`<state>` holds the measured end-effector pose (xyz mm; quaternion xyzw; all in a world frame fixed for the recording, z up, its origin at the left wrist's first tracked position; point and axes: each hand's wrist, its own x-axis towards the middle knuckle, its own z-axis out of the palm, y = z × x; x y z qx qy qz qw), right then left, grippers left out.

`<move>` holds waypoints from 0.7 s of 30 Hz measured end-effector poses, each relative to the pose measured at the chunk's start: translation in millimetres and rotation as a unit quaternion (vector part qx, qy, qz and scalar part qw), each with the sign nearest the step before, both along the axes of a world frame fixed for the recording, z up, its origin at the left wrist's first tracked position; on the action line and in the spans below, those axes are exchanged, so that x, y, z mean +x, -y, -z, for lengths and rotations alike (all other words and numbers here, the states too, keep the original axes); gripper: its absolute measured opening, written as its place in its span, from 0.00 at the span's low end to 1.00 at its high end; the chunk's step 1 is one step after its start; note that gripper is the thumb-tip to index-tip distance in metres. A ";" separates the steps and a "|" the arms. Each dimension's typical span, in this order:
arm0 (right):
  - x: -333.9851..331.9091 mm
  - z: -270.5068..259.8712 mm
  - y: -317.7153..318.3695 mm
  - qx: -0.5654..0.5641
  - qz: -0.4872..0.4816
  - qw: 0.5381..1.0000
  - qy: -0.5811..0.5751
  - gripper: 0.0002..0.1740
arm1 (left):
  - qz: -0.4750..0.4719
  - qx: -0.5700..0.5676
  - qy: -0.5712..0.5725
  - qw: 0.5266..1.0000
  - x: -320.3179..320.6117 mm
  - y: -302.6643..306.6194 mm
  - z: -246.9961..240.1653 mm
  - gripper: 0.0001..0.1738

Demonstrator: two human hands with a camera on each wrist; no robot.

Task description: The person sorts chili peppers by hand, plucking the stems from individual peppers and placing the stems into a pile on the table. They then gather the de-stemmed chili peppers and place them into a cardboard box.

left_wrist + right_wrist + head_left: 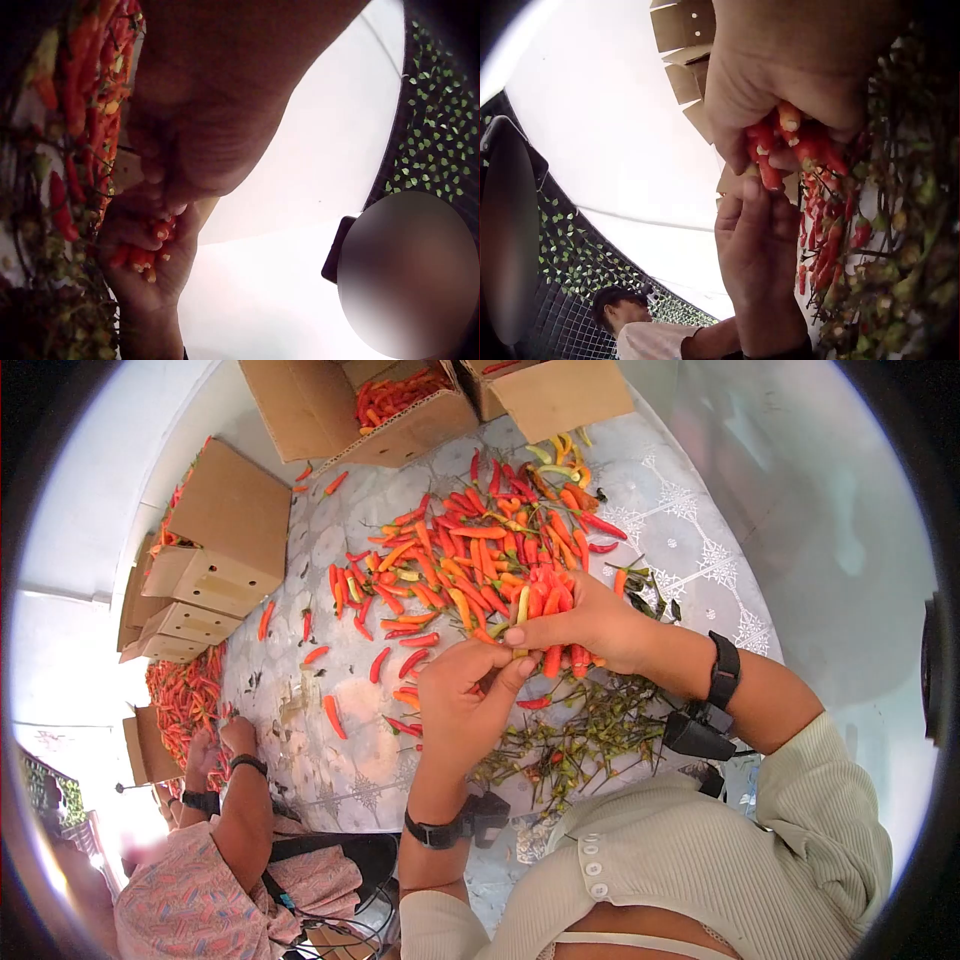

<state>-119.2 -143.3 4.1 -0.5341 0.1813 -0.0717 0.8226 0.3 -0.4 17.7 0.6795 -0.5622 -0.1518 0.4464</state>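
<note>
My right hand (605, 625) grips a bunch of red and orange chili peppers (553, 595); their cut-looking, stemless ends poke out below the fingers in the right wrist view. A pale yellow chili (522, 603) lies at the bunch's left side, under the right thumb. My left hand (458, 695) meets the right one there, thumb and forefinger pinching the lower end of this chili. Both hands are over a spread of loose chili peppers (480, 533) on the table. A heap of green stems (575, 735) lies below the right hand, nearer my body.
The table has a patterned grey cover (340, 780). Cardboard boxes holding chilies stand along its far and left sides, including one box (405, 440) at the back. Another person's hands (238, 735) work beside a red chili pile (185, 695) at left.
</note>
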 end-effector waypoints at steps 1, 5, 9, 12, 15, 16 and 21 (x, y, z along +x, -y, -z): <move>0.3 0.5 0.5 0.015 -0.005 1.000 -0.001 0.14 | 0.000 0.008 0.004 1.000 0.9 -0.6 -0.3 0.09; 2.4 1.4 -2.0 0.025 0.038 0.999 0.026 0.15 | -0.021 0.009 -0.043 0.999 -2.6 -0.2 -1.6 0.09; 8.3 11.8 -4.8 0.020 0.076 0.992 0.099 0.16 | -0.019 0.044 -0.083 0.995 -0.3 -0.6 0.9 0.11; 2.0 3.0 -1.1 -0.013 0.022 0.998 0.050 0.16 | -0.030 0.051 -0.085 0.995 -0.3 -1.7 2.6 0.12; -2.5 -7.6 5.5 -0.092 0.059 0.994 0.014 0.17 | -0.037 0.058 -0.089 0.994 0.6 -1.2 8.7 0.12; -3.4 -12.7 9.2 -0.125 0.089 0.988 0.007 0.17 | -0.039 0.070 -0.096 0.992 1.7 -1.3 12.2 0.12; -43.9 -46.9 60.1 -0.165 0.283 0.938 0.113 0.18 | -0.029 0.064 -0.075 0.995 -2.4 0.0 13.7 0.11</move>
